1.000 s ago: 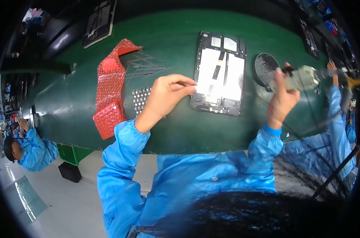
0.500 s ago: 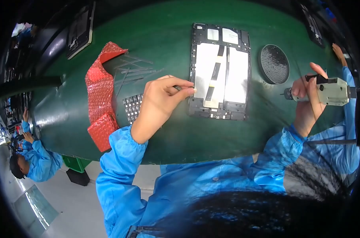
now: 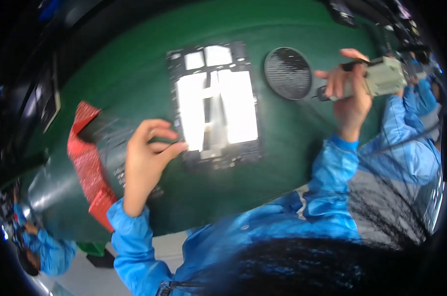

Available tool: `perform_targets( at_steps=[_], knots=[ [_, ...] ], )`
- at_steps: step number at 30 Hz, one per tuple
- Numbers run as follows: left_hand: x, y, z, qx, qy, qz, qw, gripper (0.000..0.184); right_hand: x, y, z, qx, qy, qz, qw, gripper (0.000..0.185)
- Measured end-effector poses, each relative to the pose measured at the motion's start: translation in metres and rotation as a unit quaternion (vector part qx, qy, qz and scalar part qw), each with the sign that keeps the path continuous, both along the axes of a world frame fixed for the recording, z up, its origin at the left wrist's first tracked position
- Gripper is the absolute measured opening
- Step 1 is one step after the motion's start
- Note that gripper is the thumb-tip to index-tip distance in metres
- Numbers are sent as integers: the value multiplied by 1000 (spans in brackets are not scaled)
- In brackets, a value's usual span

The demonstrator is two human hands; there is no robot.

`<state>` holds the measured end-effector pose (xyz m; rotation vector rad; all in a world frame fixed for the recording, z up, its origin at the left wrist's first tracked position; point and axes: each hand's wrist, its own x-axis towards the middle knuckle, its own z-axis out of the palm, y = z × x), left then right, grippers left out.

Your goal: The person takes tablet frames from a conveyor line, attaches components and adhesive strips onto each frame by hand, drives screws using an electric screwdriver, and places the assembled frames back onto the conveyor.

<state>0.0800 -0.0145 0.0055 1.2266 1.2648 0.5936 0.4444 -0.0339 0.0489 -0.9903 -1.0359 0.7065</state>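
My left hand (image 3: 147,160) is beside the lower left edge of an opened tablet (image 3: 255,111). Its thumb and fingers are apart, the thumb tip close to the frame, and I see nothing held between them. The tablet lies flat, with bright silvery panels and a dark strip down its middle. On the right, my right hand (image 3: 349,93) is wrapped round a pale electric screwdriver (image 3: 385,78), held above the table with its bit pointing left. A round dark dish (image 3: 287,74) with a textured inside lies between the tablet and the screwdriver.
Red bubble wrap (image 3: 89,170) lies on the green table (image 3: 223,197) at the left. Dark strips (image 3: 112,133) and small dark pieces (image 3: 120,172), blurred, are near my left wrist. Co-workers in blue sleeves (image 3: 56,254) are at both sides. A cable hangs at the right.
The view has swung, so the tablet and dish appear further left. My left thumb and fingers, pinched at the tablet's edge before, have parted. My right hand keeps hold of the electric screwdriver.
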Motion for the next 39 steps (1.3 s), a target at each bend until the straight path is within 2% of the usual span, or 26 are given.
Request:
perform_targets(
  at_steps=[3,6,9,12,13,16,17,20,23,26,29,34,39],
  knots=[
    [2,3,7,-59,-42,23,997,47,9,4,-4,-26,40,-24,999,19],
    [8,-1,19,-106,-51,36,992,50,12,11,-11,-8,61,-66,996,19],
    [15,-9,8,-110,-59,21,992,50,13,16,-17,9,72,-75,995,19],
    [17,-17,13,-57,-24,24,998,50,6,15,-17,20,75,-93,993,19],
    [22,-22,14,-30,-30,48,998,43,3,14,-18,34,81,-80,993,19],
    [19,-29,8,-1,56,14,998,31,-5,14,-28,66,74,-55,994,19],
    [22,-28,15,206,167,-84,960,21,-8,14,-29,65,58,-58,995,17],
    [24,-28,11,268,186,-105,939,21,-12,13,-28,75,68,-60,993,17],
    [22,-27,7,259,135,-89,952,21,-14,14,-26,46,12,-86,995,15],
    [18,-27,6,245,120,-117,955,21,-13,15,-30,37,15,-87,995,14],
    [25,-31,16,150,89,-62,983,19,-13,16,-33,18,20,-81,996,13],
    [22,-32,13,111,61,-27,992,17,-16,19,-33,20,2,-93,995,13],
    [10,-33,1,110,37,-46,992,16,-12,19,-35,43,57,-70,995,18]
  ],
)
